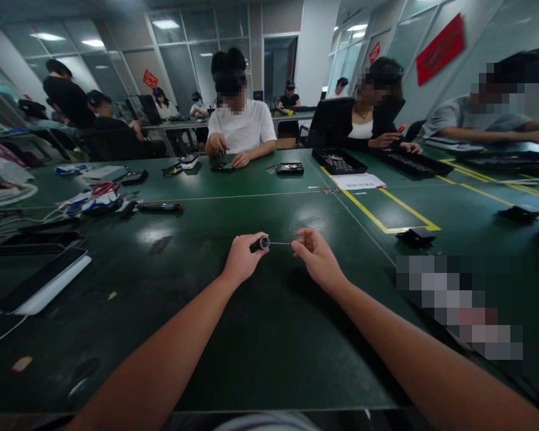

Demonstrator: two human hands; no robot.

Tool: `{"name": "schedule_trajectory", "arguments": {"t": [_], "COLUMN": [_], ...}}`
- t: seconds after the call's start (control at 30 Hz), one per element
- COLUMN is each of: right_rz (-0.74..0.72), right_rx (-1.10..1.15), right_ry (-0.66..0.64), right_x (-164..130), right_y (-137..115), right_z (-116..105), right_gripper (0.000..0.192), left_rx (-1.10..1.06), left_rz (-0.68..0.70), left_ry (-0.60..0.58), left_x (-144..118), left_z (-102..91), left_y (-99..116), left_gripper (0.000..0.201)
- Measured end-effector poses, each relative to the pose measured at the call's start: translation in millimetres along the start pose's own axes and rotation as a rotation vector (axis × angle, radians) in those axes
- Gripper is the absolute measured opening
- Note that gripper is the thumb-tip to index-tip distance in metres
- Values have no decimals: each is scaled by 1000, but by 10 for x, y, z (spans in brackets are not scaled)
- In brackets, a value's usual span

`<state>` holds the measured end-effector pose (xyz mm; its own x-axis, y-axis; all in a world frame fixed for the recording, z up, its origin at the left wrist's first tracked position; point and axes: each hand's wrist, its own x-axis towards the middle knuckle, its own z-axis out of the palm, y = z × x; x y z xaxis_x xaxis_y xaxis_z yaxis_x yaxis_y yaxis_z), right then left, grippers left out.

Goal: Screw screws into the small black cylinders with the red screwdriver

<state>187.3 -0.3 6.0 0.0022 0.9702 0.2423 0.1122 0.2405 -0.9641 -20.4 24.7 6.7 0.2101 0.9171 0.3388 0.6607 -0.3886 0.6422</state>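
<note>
Above the middle of the green table, my left hand (242, 257) is closed around a short black cylinder (263, 243) whose round, pale-ringed end faces me. A thin metal rod (279, 243) runs level from beside the cylinder towards my right hand (315, 257). Thumb and forefinger of that hand pinch the rod's far end, where a small reddish spot shows. Whether the rod is fixed to the cylinder I cannot tell. Both forearms reach forward from the table's near edge.
A black pen-shaped tool (159, 206) lies at the left, near red-handled scissors (105, 188). A black-and-white slab (51, 281) with a cable is nearer. Yellow tape (368, 209) and a small black part (415, 237) are at the right. Co-workers sit opposite, near a black tray (339, 160).
</note>
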Motion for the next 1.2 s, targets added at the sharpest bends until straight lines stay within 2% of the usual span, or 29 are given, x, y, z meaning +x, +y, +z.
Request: {"name": "schedule_trajectory", "arguments": {"t": [0.07,0.17,0.3,0.47,0.53,0.7,0.8,0.93,1.0,1.1,1.2], "right_rz": [27,69,31,-27,-39,-34,-36,-32,-27,-14,31], "right_rx": [21,-45,-98,-47,-46,-112,-171,-67,-3,-37,-117], "right_ry": [4,0,13,18,18,25,39,51,45,9,-13], "right_x": [-14,-36,-48,-43,-48,-77,-78,-60,-55,-61,-68], "right_y": [-39,-87,-75,-41,-64,-156,-163,-80,-39,-35,-75], "right_z": [3,6,7,1,7,36,37,28,25,23,27], "right_gripper": [34,46,28,23,24,39,32,19,20,18,31], "left_rx": [15,29,17,16,24,33,36,35,26,27,41], "left_rz": [-1,-2,14,21,17,22,27,21,14,10,7], "left_ry": [-2,-6,15,28,11,-11,-16,-3,7,3,-2], "left_x": [-7,-12,-4,-5,-12,-20,-19,-16,-14,-14,-14], "left_z": [0,1,1,-3,-3,4,7,9,10,9,11], "left_y": [20,33,4,-4,14,41,34,20,15,12,10], "left_gripper": [32,32,35,36,36,36,36,36,36,37,37]}}
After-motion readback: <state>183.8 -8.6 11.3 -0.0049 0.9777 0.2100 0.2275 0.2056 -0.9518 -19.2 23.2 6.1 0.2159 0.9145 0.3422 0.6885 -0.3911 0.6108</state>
